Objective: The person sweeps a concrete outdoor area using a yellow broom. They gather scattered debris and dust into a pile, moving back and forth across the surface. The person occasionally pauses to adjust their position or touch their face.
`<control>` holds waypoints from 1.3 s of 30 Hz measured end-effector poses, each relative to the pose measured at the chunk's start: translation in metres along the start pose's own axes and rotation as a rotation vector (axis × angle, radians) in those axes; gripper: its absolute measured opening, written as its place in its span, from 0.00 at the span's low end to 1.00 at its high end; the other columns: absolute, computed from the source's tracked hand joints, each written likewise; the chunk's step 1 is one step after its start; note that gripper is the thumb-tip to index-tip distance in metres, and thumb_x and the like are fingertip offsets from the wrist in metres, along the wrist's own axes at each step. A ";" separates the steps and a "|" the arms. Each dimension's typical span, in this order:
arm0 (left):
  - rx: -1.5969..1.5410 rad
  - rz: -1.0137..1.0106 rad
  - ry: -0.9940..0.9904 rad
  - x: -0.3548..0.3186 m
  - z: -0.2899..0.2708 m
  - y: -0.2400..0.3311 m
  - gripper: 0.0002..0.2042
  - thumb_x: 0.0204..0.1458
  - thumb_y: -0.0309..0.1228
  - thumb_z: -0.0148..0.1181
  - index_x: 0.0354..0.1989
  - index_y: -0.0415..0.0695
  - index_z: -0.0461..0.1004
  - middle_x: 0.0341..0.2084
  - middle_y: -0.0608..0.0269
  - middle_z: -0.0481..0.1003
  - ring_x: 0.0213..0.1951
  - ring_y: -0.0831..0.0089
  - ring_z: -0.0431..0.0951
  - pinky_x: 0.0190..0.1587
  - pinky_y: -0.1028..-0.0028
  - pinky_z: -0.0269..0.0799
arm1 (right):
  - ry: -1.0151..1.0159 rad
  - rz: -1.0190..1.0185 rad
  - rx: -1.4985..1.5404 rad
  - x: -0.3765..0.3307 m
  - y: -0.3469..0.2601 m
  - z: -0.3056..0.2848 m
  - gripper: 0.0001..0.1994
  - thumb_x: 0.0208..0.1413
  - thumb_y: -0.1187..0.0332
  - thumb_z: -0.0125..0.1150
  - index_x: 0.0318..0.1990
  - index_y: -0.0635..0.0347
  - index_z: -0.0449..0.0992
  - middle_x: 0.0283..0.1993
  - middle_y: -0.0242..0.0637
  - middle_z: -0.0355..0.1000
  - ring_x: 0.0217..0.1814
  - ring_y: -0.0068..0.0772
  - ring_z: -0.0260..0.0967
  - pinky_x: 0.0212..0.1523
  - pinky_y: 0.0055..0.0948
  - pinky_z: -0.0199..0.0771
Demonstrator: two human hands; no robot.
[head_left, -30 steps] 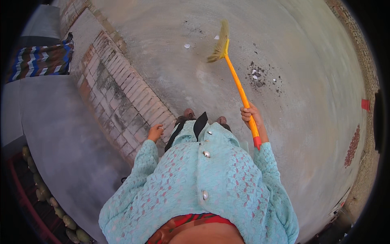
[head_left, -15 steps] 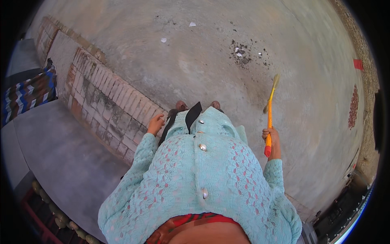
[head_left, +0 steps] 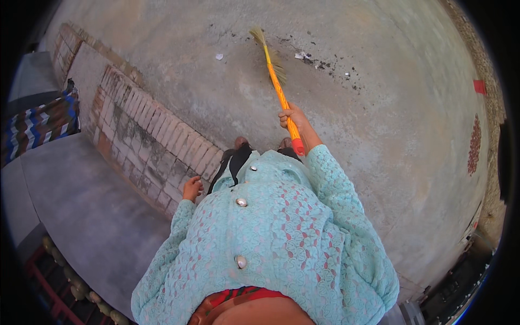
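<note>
My right hand [head_left: 295, 120] is closed round the orange handle of a broom [head_left: 278, 92], just above its red end cap. The broom points forward and slightly left, its yellowish bristles spread out at the far end over the concrete floor. Right beside the bristles lies a scatter of dark debris [head_left: 320, 65] with white scraps in it. Loosely bent, my left hand [head_left: 193, 188] hangs at my left side near a low brick edging, with nothing in it.
Low brick edging [head_left: 157, 122] runs diagonally along my left, with a grey slab [head_left: 92, 189] beyond it. A striped cloth [head_left: 40, 127] lies at the far left. One white scrap [head_left: 219, 56] sits left of the broom. A patch of small reddish pieces [head_left: 474, 145] is at the right.
My right hand has swung the broom from my right side forward and left. Some debris and white scraps have shifted and spread. My left hand has moved slightly back and left.
</note>
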State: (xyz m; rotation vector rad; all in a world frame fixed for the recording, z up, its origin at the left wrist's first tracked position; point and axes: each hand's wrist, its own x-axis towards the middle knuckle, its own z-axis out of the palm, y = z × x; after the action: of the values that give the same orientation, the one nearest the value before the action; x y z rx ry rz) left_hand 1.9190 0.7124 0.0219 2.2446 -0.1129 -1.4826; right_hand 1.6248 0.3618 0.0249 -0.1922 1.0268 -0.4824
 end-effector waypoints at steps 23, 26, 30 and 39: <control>-0.085 -0.041 0.028 -0.010 0.031 0.007 0.16 0.41 0.30 0.49 0.42 0.44 0.66 0.26 0.65 0.70 0.23 0.77 0.69 0.21 0.78 0.61 | 0.398 0.267 -0.014 -0.060 -0.023 -0.139 0.03 0.41 0.80 0.42 0.25 0.63 0.57 0.16 0.34 0.57 0.12 0.21 0.54 0.10 0.18 0.59; -0.097 -0.072 0.028 -0.019 0.022 0.002 0.17 0.42 0.30 0.48 0.44 0.44 0.64 0.25 0.66 0.69 0.25 0.76 0.69 0.24 0.76 0.62 | 0.229 0.290 -0.141 -0.017 -0.008 -0.087 0.04 0.41 0.79 0.43 0.27 0.63 0.57 0.16 0.34 0.57 0.12 0.21 0.55 0.10 0.19 0.59; -0.134 -0.082 0.060 -0.025 0.023 -0.001 0.15 0.42 0.30 0.48 0.42 0.44 0.65 0.24 0.66 0.69 0.22 0.78 0.67 0.20 0.78 0.60 | -0.041 0.239 -0.113 0.010 -0.005 -0.017 0.11 0.41 0.80 0.45 0.32 0.58 0.54 0.19 0.32 0.56 0.13 0.16 0.52 0.11 0.15 0.55; -0.116 -0.019 0.009 0.001 0.030 0.016 0.15 0.43 0.30 0.47 0.43 0.45 0.64 0.25 0.66 0.70 0.24 0.77 0.69 0.24 0.76 0.63 | -0.227 0.035 -0.139 -0.066 -0.032 0.028 0.18 0.38 0.83 0.44 0.40 0.59 0.55 0.22 0.32 0.56 0.14 0.17 0.53 0.11 0.16 0.55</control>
State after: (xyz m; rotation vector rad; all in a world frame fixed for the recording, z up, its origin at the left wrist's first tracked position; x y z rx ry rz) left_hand 1.8951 0.6881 0.0176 2.1653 -0.0020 -1.4503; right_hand 1.6111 0.3626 0.1018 -0.3444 0.8397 -0.3488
